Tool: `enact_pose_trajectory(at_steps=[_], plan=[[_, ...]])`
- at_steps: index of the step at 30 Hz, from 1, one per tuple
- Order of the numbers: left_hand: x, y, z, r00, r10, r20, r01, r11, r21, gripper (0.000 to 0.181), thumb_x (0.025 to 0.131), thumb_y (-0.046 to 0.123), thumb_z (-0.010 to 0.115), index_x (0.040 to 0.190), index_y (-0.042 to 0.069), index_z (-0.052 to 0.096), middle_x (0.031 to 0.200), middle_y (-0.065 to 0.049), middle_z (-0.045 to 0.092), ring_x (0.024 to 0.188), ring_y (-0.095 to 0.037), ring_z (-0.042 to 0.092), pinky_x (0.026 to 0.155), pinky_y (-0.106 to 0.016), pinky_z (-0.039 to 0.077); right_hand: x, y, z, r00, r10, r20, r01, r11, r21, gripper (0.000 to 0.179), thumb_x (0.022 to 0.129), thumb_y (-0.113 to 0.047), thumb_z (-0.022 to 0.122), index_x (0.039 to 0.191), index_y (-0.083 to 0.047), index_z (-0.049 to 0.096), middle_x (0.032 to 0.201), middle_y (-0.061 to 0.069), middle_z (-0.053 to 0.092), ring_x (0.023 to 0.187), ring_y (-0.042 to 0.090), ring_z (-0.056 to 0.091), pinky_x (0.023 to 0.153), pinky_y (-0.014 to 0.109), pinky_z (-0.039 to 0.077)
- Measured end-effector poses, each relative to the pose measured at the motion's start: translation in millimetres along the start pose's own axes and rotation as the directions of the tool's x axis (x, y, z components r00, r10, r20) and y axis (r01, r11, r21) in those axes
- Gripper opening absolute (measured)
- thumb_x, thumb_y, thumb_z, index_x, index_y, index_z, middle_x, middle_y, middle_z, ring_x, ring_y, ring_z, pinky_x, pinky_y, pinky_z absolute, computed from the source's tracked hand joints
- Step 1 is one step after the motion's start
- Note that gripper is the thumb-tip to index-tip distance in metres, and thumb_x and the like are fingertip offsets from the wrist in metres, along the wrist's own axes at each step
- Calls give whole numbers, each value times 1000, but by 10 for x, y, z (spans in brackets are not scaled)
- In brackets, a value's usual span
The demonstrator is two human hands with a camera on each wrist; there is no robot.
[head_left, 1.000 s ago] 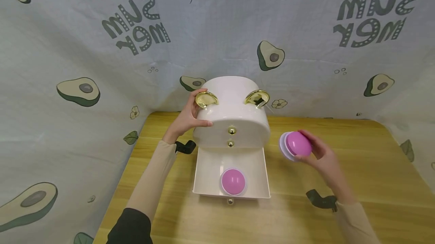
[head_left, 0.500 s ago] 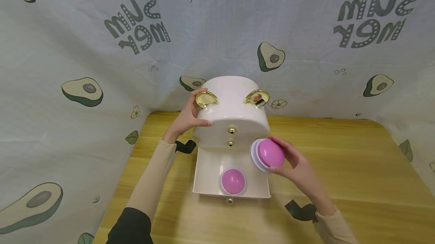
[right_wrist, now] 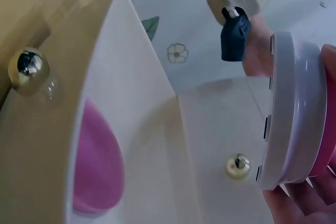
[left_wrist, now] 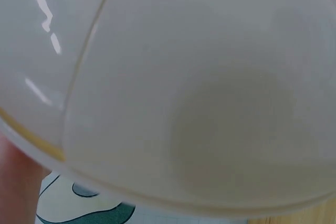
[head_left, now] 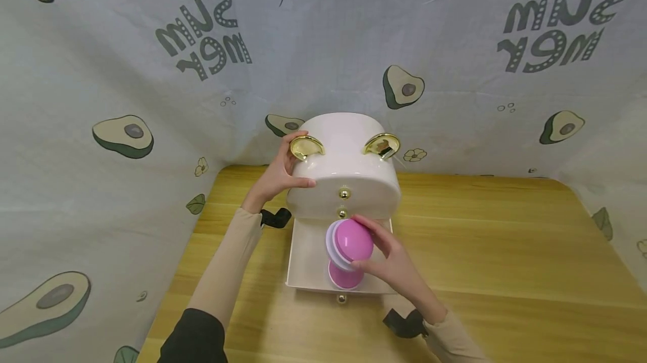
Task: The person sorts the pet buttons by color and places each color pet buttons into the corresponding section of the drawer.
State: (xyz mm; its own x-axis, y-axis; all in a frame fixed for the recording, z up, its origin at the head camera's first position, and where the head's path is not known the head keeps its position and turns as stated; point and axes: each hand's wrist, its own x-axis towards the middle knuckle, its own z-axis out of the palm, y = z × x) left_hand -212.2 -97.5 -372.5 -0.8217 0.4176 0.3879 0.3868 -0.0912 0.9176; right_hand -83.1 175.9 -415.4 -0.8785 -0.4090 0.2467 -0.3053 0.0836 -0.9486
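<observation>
A glossy white drawer box (head_left: pixel 343 149) with two gold ears stands on the table, its bottom drawer (head_left: pixel 305 259) pulled out. My left hand (head_left: pixel 275 180) grips the box's left side, thumb on the front edge and fingers by the left ear; the box front (left_wrist: pixel 157 87) fills the left wrist view. Over the drawer, my right hand (head_left: pixel 396 264) holds a round, pink-domed piece with a pale lilac base (head_left: pixel 355 240), tilted, between thumb and fingers. A similar pink-domed piece (head_left: pixel 345 280) lies in the drawer near its front, partly hidden by the held one.
Gold ball knobs (head_left: pixel 344 194) sit on the box front, another knob (head_left: pixel 341 299) on the drawer. A wooden table (head_left: pixel 505 250) extends right. White avocado-print cloth (head_left: pixel 323 42) hangs behind the box and at the sides.
My right hand has carried the pink-domed piece leftward from right of the box to above the drawer, now overlapping the other piece in view. The left hand and box stay put.
</observation>
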Motion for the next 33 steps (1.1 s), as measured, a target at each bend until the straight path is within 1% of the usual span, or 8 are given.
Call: enact_pose_trajectory(at_steps=[3,9,14,18,22,25,29,33], plan=[[-24,-1,24,1000,6,-4,-6,1000,-1,99,68,-12,78,145,11,19,147,-9,23,136,-19,27,111,-36,20,11,40,120,1000,6,16,-6,1000,8,74,74,-1,81,139,-8,47,141,8,45,127,19,44,103,27,34],[-72,25,97,1000,10,-20,-10,1000,-5,98,67,-19,74,144,13,20,146,-9,23,136,-20,27,111,-37,20,14,114,284,999,-8,41,8,1000,7,76,71,-3,83,138,-5,48,138,11,46,126,28,44,102,34,37],[-111,45,152,999,4,-37,-4,1000,8,98,68,-22,71,144,12,20,146,-10,23,136,-21,26,111,-37,20,-10,159,371,996,44,77,-44,999,-5,78,70,-5,84,138,-6,48,138,11,45,127,30,43,102,39,37],[-146,65,194,999,-2,-48,3,1000,10,98,68,-22,71,144,12,19,146,-10,23,136,-21,27,111,-37,21,-30,192,426,992,71,104,-63,995,-83,79,69,-8,85,138,-6,48,136,9,47,124,28,46,100,43,39],[-182,86,238,998,-5,-56,6,1000,16,98,68,-21,71,144,12,19,146,-9,24,135,-20,28,111,-37,21,-46,225,468,990,50,133,-26,984,-177,79,68,-11,86,137,-5,48,133,7,49,120,27,49,97,46,41],[-208,93,268,998,-5,-59,6,1000,22,99,67,-21,72,144,11,19,145,-10,25,134,-20,29,110,-37,22,-64,254,488,988,36,151,-4,978,-207,79,67,-11,86,137,-4,49,132,7,50,118,26,50,96,46,42],[-239,112,314,998,-4,-67,6,1000,26,99,66,-21,72,143,12,19,143,-10,27,133,-21,30,110,-38,22,-102,314,495,985,41,167,-1,972,-236,78,68,-11,85,137,-3,49,132,7,50,116,25,51,94,45,44],[-264,135,359,997,1,-71,1,999,34,99,67,-19,73,143,12,19,144,-9,26,134,-21,29,110,-39,22,-148,380,480,982,36,186,14,965,-264,77,68,-12,85,136,-3,49,130,8,51,113,26,53,93,45,45]])
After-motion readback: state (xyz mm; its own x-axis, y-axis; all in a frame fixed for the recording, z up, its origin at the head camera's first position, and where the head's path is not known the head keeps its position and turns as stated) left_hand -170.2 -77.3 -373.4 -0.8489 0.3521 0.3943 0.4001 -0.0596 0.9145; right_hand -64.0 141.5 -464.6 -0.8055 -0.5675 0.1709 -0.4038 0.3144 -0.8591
